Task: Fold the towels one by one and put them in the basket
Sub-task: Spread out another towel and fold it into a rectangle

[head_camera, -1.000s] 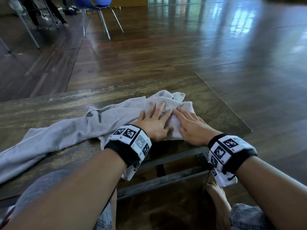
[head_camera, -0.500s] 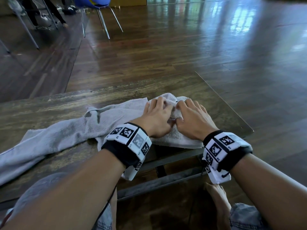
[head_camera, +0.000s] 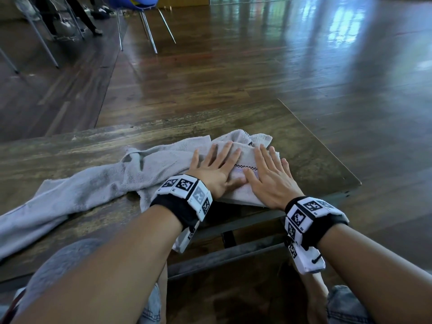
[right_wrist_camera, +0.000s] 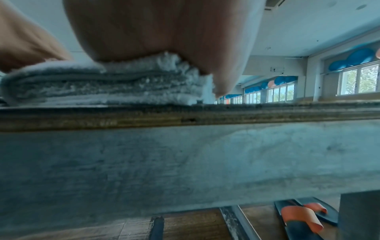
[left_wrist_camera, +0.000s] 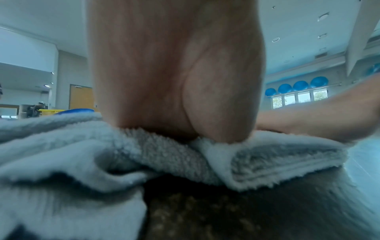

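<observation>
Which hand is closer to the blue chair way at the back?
The left. The left hand presses flat on the towel, on the side toward the chair at the far left. The right hand presses beside it, farther to the right.

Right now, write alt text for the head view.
Both hands, left and right, press flat on a folded grey towel at the wooden table's near edge; another grey towel lies crumpled to the left.
</observation>
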A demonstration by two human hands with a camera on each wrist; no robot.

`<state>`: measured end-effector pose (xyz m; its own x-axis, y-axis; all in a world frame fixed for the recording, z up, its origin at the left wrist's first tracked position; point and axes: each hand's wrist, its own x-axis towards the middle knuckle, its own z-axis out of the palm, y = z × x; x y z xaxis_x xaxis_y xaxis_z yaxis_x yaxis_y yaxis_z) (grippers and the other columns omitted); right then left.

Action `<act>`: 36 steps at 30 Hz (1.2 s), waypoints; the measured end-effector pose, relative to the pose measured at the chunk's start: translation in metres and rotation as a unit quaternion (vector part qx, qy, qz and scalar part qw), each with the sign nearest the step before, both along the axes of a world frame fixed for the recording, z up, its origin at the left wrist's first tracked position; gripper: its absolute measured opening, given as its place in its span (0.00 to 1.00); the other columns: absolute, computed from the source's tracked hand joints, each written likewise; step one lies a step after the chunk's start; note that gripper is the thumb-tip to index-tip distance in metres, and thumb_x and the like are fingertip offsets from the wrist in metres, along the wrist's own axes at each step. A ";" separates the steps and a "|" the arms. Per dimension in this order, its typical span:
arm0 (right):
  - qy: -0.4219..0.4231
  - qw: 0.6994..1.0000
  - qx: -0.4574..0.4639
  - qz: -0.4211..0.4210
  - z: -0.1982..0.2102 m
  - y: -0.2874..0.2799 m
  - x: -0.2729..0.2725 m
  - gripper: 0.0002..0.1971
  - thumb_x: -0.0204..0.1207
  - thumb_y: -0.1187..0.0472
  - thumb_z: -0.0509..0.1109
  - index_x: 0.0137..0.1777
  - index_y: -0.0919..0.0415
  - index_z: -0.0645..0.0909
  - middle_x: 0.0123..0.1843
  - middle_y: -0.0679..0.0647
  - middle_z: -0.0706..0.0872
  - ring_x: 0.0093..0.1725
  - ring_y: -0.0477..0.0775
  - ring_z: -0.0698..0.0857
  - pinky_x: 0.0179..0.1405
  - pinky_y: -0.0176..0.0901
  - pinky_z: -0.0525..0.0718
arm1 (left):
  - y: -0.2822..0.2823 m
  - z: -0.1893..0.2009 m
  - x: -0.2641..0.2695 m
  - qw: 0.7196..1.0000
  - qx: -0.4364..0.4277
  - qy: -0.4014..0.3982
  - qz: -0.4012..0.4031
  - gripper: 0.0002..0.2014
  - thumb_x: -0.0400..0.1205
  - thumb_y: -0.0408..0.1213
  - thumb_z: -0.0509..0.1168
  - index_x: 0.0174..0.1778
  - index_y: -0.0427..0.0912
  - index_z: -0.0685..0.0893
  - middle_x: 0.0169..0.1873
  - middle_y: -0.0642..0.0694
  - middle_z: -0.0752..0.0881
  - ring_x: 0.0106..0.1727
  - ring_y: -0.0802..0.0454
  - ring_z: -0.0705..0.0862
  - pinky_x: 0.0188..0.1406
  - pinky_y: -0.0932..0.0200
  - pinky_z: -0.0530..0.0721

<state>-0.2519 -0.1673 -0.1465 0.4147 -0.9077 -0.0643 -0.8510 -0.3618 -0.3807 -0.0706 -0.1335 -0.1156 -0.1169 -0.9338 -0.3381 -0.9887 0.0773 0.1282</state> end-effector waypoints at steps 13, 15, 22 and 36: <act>-0.017 0.994 0.048 -0.091 -0.003 -0.007 0.003 0.48 0.79 0.25 0.43 0.89 0.55 0.35 0.90 0.56 0.31 0.89 0.57 0.35 0.87 0.57 0.39 | 0.004 0.004 0.007 0.999 0.017 0.036 -0.011 0.57 0.71 0.79 0.54 0.83 0.59 0.25 0.81 0.61 0.23 0.81 0.50 0.20 0.78 0.29 0.25; -0.023 0.995 0.042 -0.089 -0.004 -0.007 0.002 0.48 0.79 0.25 0.43 0.89 0.56 0.36 0.90 0.56 0.33 0.89 0.58 0.36 0.88 0.57 0.39 | 0.003 0.006 0.006 0.998 -0.006 0.058 -0.005 0.56 0.71 0.79 0.55 0.85 0.60 0.32 0.83 0.63 0.28 0.80 0.50 0.18 0.77 0.27 0.26; -0.026 0.995 0.028 -0.090 -0.004 -0.006 0.002 0.48 0.79 0.26 0.41 0.90 0.58 0.39 0.91 0.59 0.38 0.89 0.61 0.38 0.88 0.59 0.40 | -0.006 0.028 0.002 0.946 -0.293 0.110 0.090 0.22 0.81 0.65 0.56 0.57 0.53 0.81 0.49 0.59 0.80 0.60 0.53 0.79 0.63 0.45 0.62; -0.039 0.991 0.049 -0.115 0.013 -0.001 0.000 0.47 0.82 0.27 0.43 0.89 0.61 0.44 0.91 0.63 0.46 0.90 0.61 0.47 0.88 0.61 0.47 | -0.013 0.038 -0.029 0.923 -0.196 0.200 0.265 0.17 0.72 0.55 0.71 0.34 0.43 0.84 0.41 0.45 0.88 0.55 0.43 0.78 0.59 0.46 0.74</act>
<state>-0.2514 -0.1687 -0.1339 0.2051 -0.9698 -0.1319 -0.8730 -0.1203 -0.4726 -0.0999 -0.1464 -0.0778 0.3481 -0.9374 0.0085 -0.7806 -0.2849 0.5563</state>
